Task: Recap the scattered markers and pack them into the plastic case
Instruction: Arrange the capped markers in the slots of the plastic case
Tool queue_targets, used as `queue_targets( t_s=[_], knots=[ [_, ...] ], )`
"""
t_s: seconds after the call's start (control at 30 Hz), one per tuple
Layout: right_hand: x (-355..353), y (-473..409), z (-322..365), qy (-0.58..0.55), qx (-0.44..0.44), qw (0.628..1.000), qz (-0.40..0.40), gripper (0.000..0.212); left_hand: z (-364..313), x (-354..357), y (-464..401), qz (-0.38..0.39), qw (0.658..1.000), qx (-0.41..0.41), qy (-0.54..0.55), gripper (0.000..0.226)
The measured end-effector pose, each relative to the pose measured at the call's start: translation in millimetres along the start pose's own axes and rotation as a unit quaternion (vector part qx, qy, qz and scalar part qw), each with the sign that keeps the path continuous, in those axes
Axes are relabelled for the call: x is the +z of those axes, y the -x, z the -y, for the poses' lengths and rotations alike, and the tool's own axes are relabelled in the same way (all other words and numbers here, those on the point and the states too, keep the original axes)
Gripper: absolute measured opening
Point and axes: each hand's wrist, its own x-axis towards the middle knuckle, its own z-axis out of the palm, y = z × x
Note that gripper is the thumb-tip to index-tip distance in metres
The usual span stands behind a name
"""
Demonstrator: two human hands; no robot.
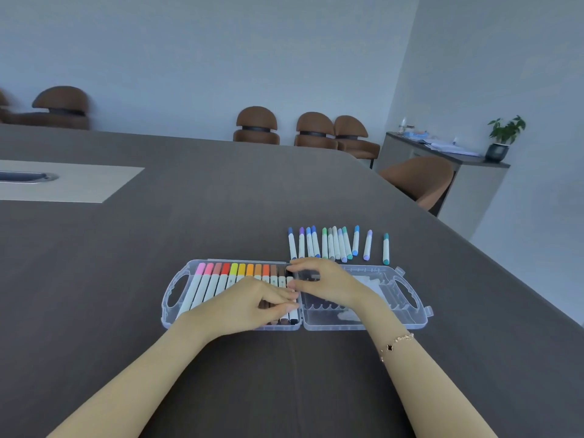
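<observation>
Clear plastic case (pixel 410 314) lies open | left half: warm-coloured markers (pixel 221 276)

1. One clear plastic hinged case (pixel 410 324), opened flat.
2. Roughly twelve white-barrelled markers with pink-to-black caps (pixel 221 273) inside its left half; exact count hidden under the hands.
3. Eleven white-barrelled markers with blue, purple and green caps (pixel 336 245) loose on the dark counter (pixel 221 216).
4. Two bare hands: left (pixel 252 303), right (pixel 328 281).
5. Five brown round-backed chairs (pixel 256 125).
6. One potted green plant (pixel 504 137).

Open case (pixel 410 320) on table (pixel 221 216), packed markers (pixel 218 279) in left half — loose markers (pixel 335 245) behind right half
</observation>
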Motion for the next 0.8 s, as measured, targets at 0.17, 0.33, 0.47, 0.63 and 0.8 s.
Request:
queue_targets(
  t_s=[0.17,0.33,0.47,0.63,0.8],
  knots=[
    [7.3,-6.2,11.0,0.008,-0.009,1.000,0.023,0.039,5.1,-14.2,15.6,-0.023,0.995,-0.036,0.095,0.022],
    [-19.1,-5.2,0.8,-0.005,0.021,1.000,-0.019,0.026,20.0,-36.3,12.1,-0.105,0.988,-0.083,0.071,0.021],
    [-50.4,-4.3,-19.0,0.022,0.073,0.994,-0.077,0.023,40.1,-47.3,11.0,-0.165,0.979,-0.111,0.054,0.019],
    [-64.8,-19.6,-31.5,0.077,0.131,0.982,-0.112,0.026,62.2,-59.0,15.7,-0.222,0.960,-0.150,0.081,0.017],
    [-46.7,-55.9,-16.9,0.078,0.133,0.983,-0.101,0.025,65.5,-59.7,17.9,-0.287,0.935,-0.178,0.106,0.019]
  ],
)
